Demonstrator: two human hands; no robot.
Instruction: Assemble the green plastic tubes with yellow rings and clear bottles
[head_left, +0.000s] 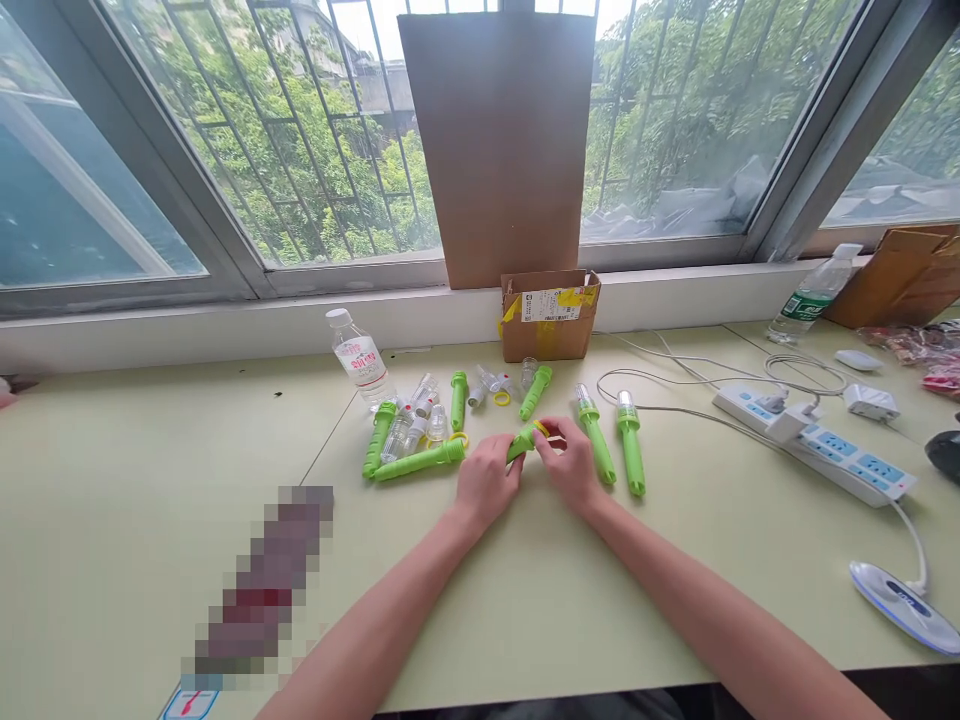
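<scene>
While L hand [484,478] is closed round a green tube [523,442], R hand [571,462] pinches the yellow ring [541,428] at its upper-R end. Can't tell if tube touches table [570,600]. Just R of R hand: 2 green sticks [632,455] w/ clear tops, side by side. Beyond & L of L hand: loose green tubes [420,462], clear caps [395,437], loose yellow rings [502,398], nr water bottle [362,360]. Cardbd box [546,338] behind, nr window; power strip [847,457] well off R w/ plugs in.
</scene>
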